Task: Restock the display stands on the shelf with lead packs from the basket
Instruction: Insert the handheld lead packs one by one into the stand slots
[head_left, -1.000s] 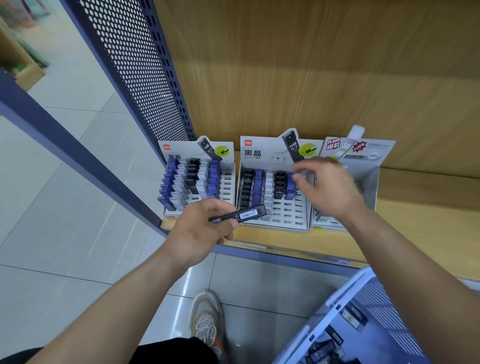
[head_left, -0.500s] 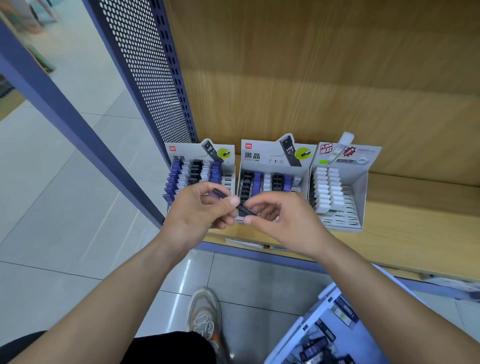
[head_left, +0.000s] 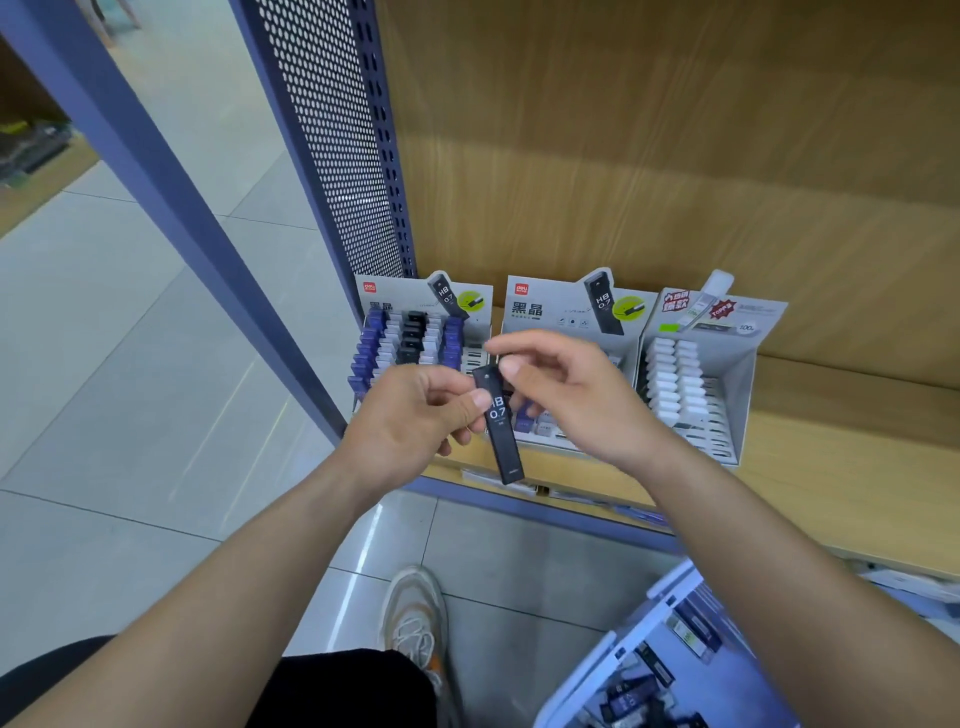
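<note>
A slim black lead pack (head_left: 503, 431) marked HB 0.7 hangs upright between my hands. My left hand (head_left: 415, 415) pinches its middle with thumb and fingers. My right hand (head_left: 566, 395) pinches its top end with thumb and forefinger. Both hands hover in front of the middle display stand (head_left: 561, 317) on the wooden shelf (head_left: 831, 467), hiding most of its slots. The left display stand (head_left: 415, 338) holds rows of blue, white and black packs. The right display stand (head_left: 701, 374) holds white packs. The basket (head_left: 639, 629) with more packs sits at the lower right.
A blue perforated metal side panel (head_left: 332, 156) and a slanted blue post (head_left: 171, 218) bound the shelf on the left. The shelf's blue front edge (head_left: 561, 512) runs below my hands. My shoe (head_left: 415, 618) stands on the tiled floor beneath.
My right hand left the stands and came to the pack in my left hand. The pack turned from lying sideways to hanging upright, now pinched by both hands.
</note>
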